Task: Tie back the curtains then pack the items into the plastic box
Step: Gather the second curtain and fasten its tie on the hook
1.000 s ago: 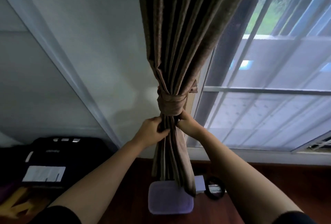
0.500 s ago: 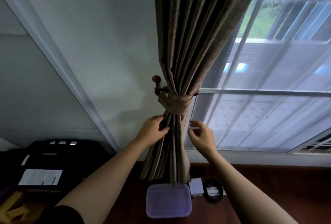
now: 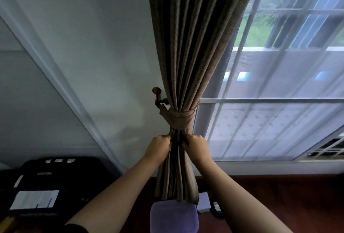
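Both hands, left (image 3: 159, 146) and right (image 3: 195, 147), grip the curtain (image 3: 179, 149) at centre frame; the box (image 3: 174, 217) lies directly below, lower centre.

Dim room, daylight from window (image 3: 279, 84) at right, wide-angle bending at edges

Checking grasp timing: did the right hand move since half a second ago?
Yes. The right hand went left onto the curtain, gripping its folds just below the tieback; before, it hung clear of them.
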`<state>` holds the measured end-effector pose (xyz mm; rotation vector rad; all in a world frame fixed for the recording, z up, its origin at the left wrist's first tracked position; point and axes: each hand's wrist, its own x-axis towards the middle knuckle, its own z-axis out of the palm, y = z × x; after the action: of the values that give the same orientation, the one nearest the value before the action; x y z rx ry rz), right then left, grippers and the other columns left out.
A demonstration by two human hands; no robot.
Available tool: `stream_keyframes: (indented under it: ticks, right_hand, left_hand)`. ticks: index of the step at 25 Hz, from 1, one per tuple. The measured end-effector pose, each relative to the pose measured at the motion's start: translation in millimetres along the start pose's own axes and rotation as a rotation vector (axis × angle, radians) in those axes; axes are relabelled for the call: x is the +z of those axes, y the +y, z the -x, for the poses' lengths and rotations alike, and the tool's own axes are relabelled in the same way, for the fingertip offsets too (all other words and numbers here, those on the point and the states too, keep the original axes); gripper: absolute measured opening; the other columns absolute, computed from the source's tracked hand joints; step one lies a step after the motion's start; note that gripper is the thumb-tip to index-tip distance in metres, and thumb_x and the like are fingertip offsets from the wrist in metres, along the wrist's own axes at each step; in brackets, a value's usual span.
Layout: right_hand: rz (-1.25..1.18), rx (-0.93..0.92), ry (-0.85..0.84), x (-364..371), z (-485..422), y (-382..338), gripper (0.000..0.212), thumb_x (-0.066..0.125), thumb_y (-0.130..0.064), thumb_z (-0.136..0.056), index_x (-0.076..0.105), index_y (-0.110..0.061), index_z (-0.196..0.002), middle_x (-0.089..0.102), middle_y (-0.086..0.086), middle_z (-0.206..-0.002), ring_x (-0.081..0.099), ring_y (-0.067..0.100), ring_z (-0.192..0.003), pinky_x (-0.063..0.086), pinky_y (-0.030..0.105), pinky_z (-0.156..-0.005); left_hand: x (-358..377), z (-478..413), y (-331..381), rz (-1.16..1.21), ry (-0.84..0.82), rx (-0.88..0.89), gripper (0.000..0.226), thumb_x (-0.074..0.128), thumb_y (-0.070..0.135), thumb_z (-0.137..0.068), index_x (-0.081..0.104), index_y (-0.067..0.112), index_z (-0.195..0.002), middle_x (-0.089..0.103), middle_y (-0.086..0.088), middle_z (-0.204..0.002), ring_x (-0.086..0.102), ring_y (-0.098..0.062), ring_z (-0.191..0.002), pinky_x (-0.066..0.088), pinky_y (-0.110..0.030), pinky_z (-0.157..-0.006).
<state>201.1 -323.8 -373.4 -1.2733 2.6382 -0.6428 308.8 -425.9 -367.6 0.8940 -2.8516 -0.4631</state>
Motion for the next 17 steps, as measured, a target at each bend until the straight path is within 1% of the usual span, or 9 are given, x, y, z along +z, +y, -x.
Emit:
stream_keyframes:
  ticks: [3,6,8,9,11,12,13,15,17]
  right_hand:
    - [-0.028,0.009,-0.035,-14.7,-6.1,1.9,0.023,0.056,-0.023,-0.083,0.062,-0.004,-0.095,0.069,0.018,-0.089,0.063,0.039,-0.085,0.043,0.035,-0.065]
    - [-0.313,-0.017,0.017,-23.9,1.8,0.7,0.017,0.063,-0.025,-0.077,0.065,-0.015,-0.091,0.073,-0.001,-0.082,0.069,0.017,-0.076,0.049,0.027,-0.067]
    - [-0.334,-0.046,0.031,-29.7,-2.7,-1.6,0.013,0.065,-0.025,-0.08,0.061,-0.015,-0.074,0.064,-0.004,-0.065,0.062,0.017,-0.064,0.044,0.029,-0.06]
    - [-0.288,-0.049,-0.016,-33.4,-6.5,-1.2,0.022,0.066,-0.025,-0.081,0.055,-0.017,-0.063,0.055,-0.005,-0.056,0.054,0.019,-0.06,0.038,0.029,-0.058]
    - [-0.27,0.005,-0.126,-44.3,-14.3,2.0,0.025,0.067,-0.02,-0.078,0.054,-0.023,-0.057,0.049,-0.011,-0.054,0.051,0.017,-0.063,0.035,0.025,-0.058]
    - [-0.336,0.051,-0.114,-50.2,-18.9,4.9,0.014,0.066,-0.014,-0.076,0.063,-0.021,-0.064,0.056,-0.01,-0.06,0.057,0.017,-0.07,0.037,0.023,-0.062]
    - [-0.446,0.128,-0.009,-57.4,-21.3,5.0,0.012,0.062,-0.008,-0.076,0.069,-0.017,-0.078,0.062,-0.007,-0.069,0.062,0.018,-0.078,0.039,0.021,-0.068]
    - [-0.735,0.283,0.281,-70.7,-26.4,3.0,0.027,0.053,-0.002,-0.081,0.065,-0.01,-0.104,0.065,-0.002,-0.094,0.062,0.018,-0.091,0.041,0.022,-0.077]
    - [-1.006,0.208,0.283,-83.3,-35.2,-6.2,0.04,0.047,-0.005,-0.084,0.057,-0.011,-0.122,0.062,-0.004,-0.116,0.059,0.012,-0.106,0.042,0.023,-0.09]
  left_hand:
    - [-11.3,-5.0,7.6,0.096,0.006,0.002,0.024,0.052,0.021,-0.089,0.062,-0.001,-0.092,0.067,-0.023,-0.091,0.062,-0.039,-0.086,0.044,-0.036,-0.07]
    - [-18.5,-7.6,8.4,0.279,0.111,-0.061,0.023,0.061,0.025,-0.082,0.063,0.002,-0.083,0.068,-0.017,-0.082,0.064,-0.033,-0.077,0.042,-0.03,-0.062]
    - [-20.8,-8.3,5.9,0.329,0.128,-0.062,0.021,0.062,0.02,-0.082,0.058,0.002,-0.073,0.066,-0.018,-0.073,0.062,-0.032,-0.07,0.033,-0.027,-0.057]
    - [-22.1,-8.3,4.1,0.343,0.109,-0.052,0.021,0.063,0.018,-0.082,0.055,0.004,-0.068,0.063,-0.018,-0.068,0.061,-0.031,-0.066,0.03,-0.026,-0.056]
    - [-29.6,-9.7,0.8,0.456,0.079,-0.093,0.016,0.065,0.013,-0.079,0.059,0.009,-0.065,0.061,-0.012,-0.064,0.059,-0.024,-0.062,0.037,-0.026,-0.058]
    - [-35.1,-12.2,-1.5,0.638,0.092,-0.179,0.008,0.064,0.011,-0.08,0.065,0.01,-0.071,0.065,-0.01,-0.07,0.06,-0.02,-0.065,0.045,-0.028,-0.065]
    - [-42.9,-15.8,-2.2,0.877,0.125,-0.311,0.006,0.062,0.011,-0.083,0.068,0.009,-0.08,0.068,-0.01,-0.078,0.063,-0.019,-0.07,0.051,-0.031,-0.074]
    - [-53.7,-24.9,-0.5,1.275,0.15,-0.5,0.017,0.054,0.02,-0.092,0.066,0.007,-0.094,0.069,-0.011,-0.089,0.066,-0.02,-0.081,0.053,-0.035,-0.085]
    - [-59.7,-29.1,6.5,1.371,0.128,-0.539,0.027,0.052,0.03,-0.095,0.062,0.005,-0.099,0.067,-0.007,-0.089,0.066,-0.019,-0.085,0.052,-0.032,-0.085]
